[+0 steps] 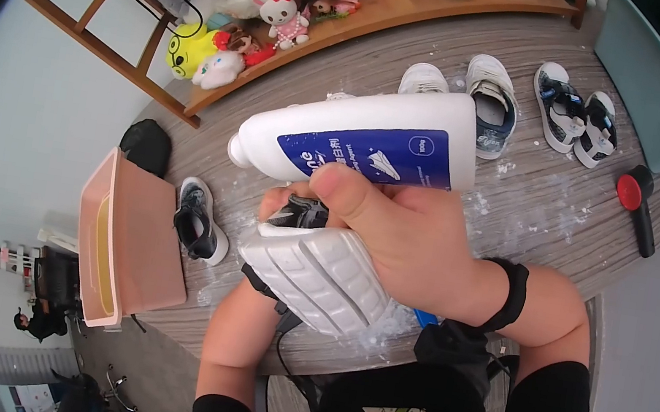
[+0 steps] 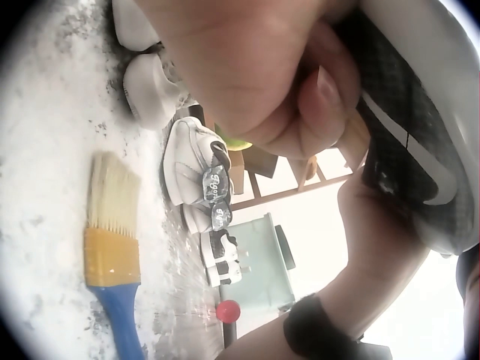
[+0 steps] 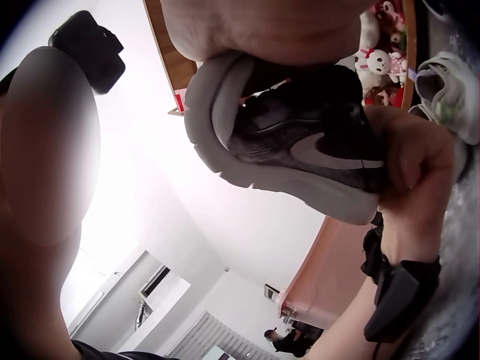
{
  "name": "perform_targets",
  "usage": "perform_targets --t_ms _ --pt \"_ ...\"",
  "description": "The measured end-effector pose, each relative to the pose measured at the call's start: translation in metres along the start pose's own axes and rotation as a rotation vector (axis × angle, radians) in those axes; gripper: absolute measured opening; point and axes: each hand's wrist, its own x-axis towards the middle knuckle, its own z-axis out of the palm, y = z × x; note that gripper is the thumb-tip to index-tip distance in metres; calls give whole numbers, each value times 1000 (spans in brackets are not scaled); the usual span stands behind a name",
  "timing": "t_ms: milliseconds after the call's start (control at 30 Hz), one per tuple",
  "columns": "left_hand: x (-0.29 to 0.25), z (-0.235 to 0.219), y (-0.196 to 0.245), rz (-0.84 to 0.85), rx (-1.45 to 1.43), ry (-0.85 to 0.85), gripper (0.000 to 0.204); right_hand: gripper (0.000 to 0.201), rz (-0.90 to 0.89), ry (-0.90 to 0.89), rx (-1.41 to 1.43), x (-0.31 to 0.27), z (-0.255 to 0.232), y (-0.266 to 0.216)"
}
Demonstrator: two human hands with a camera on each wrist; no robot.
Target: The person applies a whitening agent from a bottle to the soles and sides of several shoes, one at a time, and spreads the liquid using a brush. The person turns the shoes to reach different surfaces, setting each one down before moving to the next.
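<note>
My right hand (image 1: 427, 242) grips a white plastic bottle (image 1: 274, 125) with a blue label, its thumb lying across the label. The bottle lies on its side in the air, its narrow end toward the left. Below it, my left hand (image 3: 420, 154) holds a black and grey sneaker (image 3: 315, 142) with a pale swoosh and a thick white sole. In the head view the ridged sole (image 1: 319, 277) faces me and hides most of the left hand. The right wrist view shows the left fingers curled against one end of the sneaker.
A flat brush (image 2: 112, 247) with a blue handle lies on the white-smeared table (image 1: 534, 211). Several shoes (image 1: 490, 102) stand at the back, one dark shoe (image 1: 200, 221) at left. A pink bin (image 1: 145, 247), teal bin (image 1: 655, 84), red-and-black scoop-shaped tool (image 1: 639, 205) and toy shelf (image 1: 356, 31) surround them.
</note>
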Motion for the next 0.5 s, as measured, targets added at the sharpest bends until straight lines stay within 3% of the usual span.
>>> perform_targets --t_ms 300,367,433,500 --pt "2 -8 -2 33 -62 -42 45 24 20 4 0 0 -1 0" --pt "2 -12 -4 -13 -208 -76 42 21 47 9 36 1 -1 -2" --pt "2 -17 -2 -11 -155 -32 39 17 83 20 123 2 -1 -2" --pt "1 -21 2 36 97 91 37 19 63 26 94 3 -2 -2"
